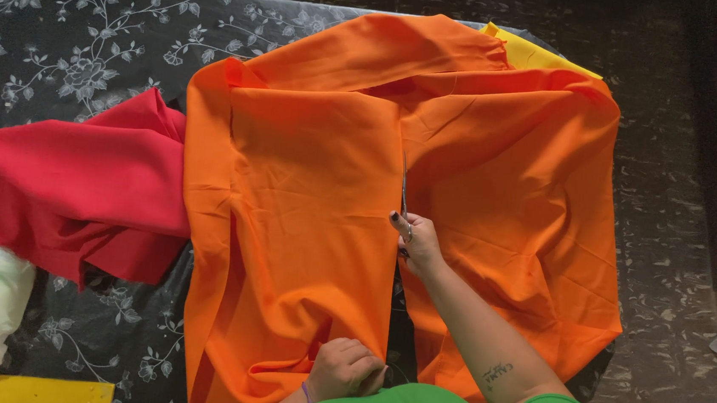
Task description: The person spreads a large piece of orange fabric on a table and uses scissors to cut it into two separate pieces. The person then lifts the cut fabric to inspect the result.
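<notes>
The person's right arm stretches forward over the cloth, and the right hand is closed around the handles of a pair of scissors, whose blades point away from the body along a cut line. The left hand sits close to the body, curled into a fist and gripping the near edge of the orange fabric just left of the slit. The two hands are well apart, one ahead of the other along the cut. The orange fabric spreads across most of the surface, which wears a black covering with a pale flower pattern. A red cloth lies bunched to the left, touching the orange. A yellow piece peeks out at the far edge. The floor beyond is dark and mottled.
</notes>
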